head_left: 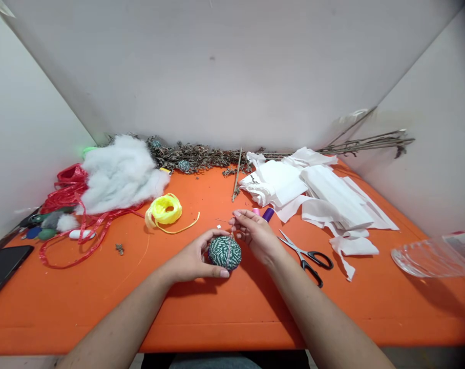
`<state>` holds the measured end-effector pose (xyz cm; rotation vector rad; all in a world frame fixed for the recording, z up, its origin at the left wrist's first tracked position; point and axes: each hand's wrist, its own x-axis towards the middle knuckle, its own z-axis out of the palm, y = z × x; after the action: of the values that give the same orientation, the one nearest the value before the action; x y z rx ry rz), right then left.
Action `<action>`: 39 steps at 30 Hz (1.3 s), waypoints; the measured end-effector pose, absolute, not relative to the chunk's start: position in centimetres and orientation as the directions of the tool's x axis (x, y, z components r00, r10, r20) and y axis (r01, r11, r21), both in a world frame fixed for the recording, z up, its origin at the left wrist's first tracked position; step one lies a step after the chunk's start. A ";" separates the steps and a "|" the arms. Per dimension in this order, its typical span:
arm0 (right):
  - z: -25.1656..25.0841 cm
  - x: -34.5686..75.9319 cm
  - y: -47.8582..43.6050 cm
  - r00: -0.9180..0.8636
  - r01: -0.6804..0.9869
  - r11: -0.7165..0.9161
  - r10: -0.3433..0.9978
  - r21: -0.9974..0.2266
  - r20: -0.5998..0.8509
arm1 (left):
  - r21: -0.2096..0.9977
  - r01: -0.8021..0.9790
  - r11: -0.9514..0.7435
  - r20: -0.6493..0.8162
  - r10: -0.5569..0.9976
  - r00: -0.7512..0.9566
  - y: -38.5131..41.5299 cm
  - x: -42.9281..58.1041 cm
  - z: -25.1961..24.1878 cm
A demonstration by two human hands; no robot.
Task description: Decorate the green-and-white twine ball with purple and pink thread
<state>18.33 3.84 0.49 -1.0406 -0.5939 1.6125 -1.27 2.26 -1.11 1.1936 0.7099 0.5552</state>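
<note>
My left hand (194,256) cups a green-and-white wound twine ball (225,252) low over the orange table (102,302), fingers curled round it. My right hand (255,234) sits just right of the ball, its fingertips pinched on a thin strand of twine (231,233) that rises from the ball. A purple spool (268,214) and a pink one lie just behind the right hand. Black-handled scissors (307,254) lie to its right.
White fabric pieces (324,192) are piled at the back right, white stuffing (117,174) at the back left with red raffia (69,195) and a yellow ribbon roll (165,209). Dry twigs (202,156) line the wall. A clear plastic container (432,256) is at right, a dark phone (4,266) at left.
</note>
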 end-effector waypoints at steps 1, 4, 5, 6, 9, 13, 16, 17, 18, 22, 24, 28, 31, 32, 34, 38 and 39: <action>0.5 18.3 3.8 -0.043 -0.504 -0.295 0.947 -0.812 -0.318 | 0.957 -0.025 0.289 -0.199 0.717 0.668 2.2 -1.2 -1.2; 0.7 18.3 3.8 -0.055 -0.489 -0.284 0.954 -0.825 -0.296 | 0.947 -0.044 0.319 -0.201 0.692 0.693 2.1 -1.1 -1.2; 0.7 18.3 3.8 -0.060 -0.484 -0.280 0.956 -0.829 -0.288 | 0.942 -0.048 0.332 -0.205 0.683 0.701 2.1 -1.1 -1.2; 0.8 18.3 3.8 -0.064 -0.478 -0.276 0.958 -0.834 -0.280 | 0.938 -0.052 0.343 -0.208 0.676 0.707 2.1 -1.1 -1.3; 0.9 18.3 3.7 -0.072 -0.469 -0.269 0.961 -0.841 -0.267 | 0.934 -0.071 0.351 -0.203 0.683 0.701 2.3 -1.1 -1.4; 0.9 18.1 3.5 -0.095 -0.462 -0.292 0.955 -0.837 -0.280 | 0.962 -0.052 0.270 -0.168 0.727 0.666 2.5 -1.1 -1.5; 0.9 18.0 3.4 -0.108 -0.451 -0.300 0.953 -0.841 -0.282 | 0.965 -0.046 0.259 -0.165 0.733 0.660 2.6 -1.0 -1.5; 0.9 18.0 3.4 -0.108 -0.449 -0.299 0.954 -0.842 -0.281 | 0.958 -0.049 0.281 -0.180 0.731 0.659 2.6 -1.0 -1.5; 0.9 18.0 3.4 -0.107 -0.448 -0.299 0.953 -0.843 -0.282 | 0.950 -0.047 0.307 -0.203 0.727 0.655 2.6 -1.0 -1.4; 0.8 18.1 3.4 -0.101 -0.449 -0.306 0.951 -0.840 -0.293 | 0.940 -0.018 0.341 -0.246 0.713 0.656 2.5 -0.9 -1.2; 0.8 18.1 3.5 -0.103 -0.451 -0.308 0.950 -0.838 -0.294 | 0.945 -0.024 0.327 -0.228 0.708 0.668 2.4 -0.9 -1.2; 0.8 18.2 3.5 -0.105 -0.455 -0.305 0.951 -0.837 -0.290 | 0.939 -0.048 0.341 -0.217 0.694 0.687 2.3 -1.0 -1.4; 0.9 18.1 3.5 -0.101 -0.464 -0.308 0.950 -0.831 -0.296 | 0.935 -0.058 0.350 -0.210 0.678 0.704 2.2 -1.1 -1.6; 1.0 18.1 3.5 -0.099 -0.468 -0.308 0.950 -0.828 -0.297 | 0.933 -0.060 0.354 -0.209 0.672 0.710 2.2 -1.1 -1.7; 1.1 18.1 3.5 -0.095 -0.475 -0.306 0.950 -0.825 -0.298 | 0.929 -0.071 0.363 -0.205 0.666 0.717 2.2 -1.1 -1.7; 1.1 18.0 3.3 -0.109 -0.478 -0.311 0.949 -0.821 -0.295 | 0.937 -0.099 0.335 -0.164 0.671 0.723 2.4 -1.0 -1.7; 1.1 18.0 3.3 -0.122 -0.477 -0.317 0.948 -0.820 -0.295 | 0.945 -0.101 0.310 -0.145 0.677 0.721 2.5 -1.0 -1.7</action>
<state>18.01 3.28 1.11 -1.0089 -0.6740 1.6708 -1.01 2.50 -1.67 1.1506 0.5923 0.5551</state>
